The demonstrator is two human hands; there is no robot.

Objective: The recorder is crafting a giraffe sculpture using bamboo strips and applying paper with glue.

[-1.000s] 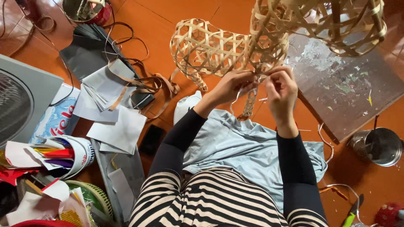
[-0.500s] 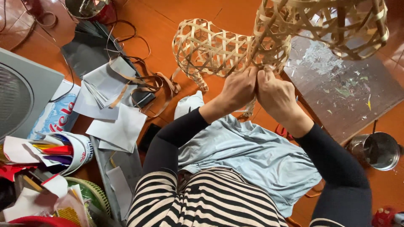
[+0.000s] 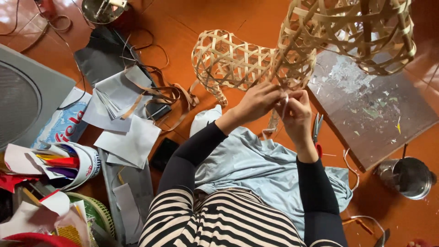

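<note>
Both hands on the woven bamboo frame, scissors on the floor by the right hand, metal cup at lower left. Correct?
Not quite: the head view shows the metal cup at lower right, not lower left. The rest holds: left hand and right hand work at the woven bamboo frame, scissors beside the right hand.

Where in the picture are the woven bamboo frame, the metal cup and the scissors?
woven bamboo frame (image 3: 238, 61): head view, on its latticed side.
metal cup (image 3: 407, 177): head view, on its rim at lower right.
scissors (image 3: 317, 130): head view, on the blades beside the right hand (image 3: 297, 114).

Two woven bamboo frames (image 3: 238, 61) (joined), two metal cups (image 3: 407, 176), one pair of scissors (image 3: 317, 130), one board (image 3: 375, 110)
</note>
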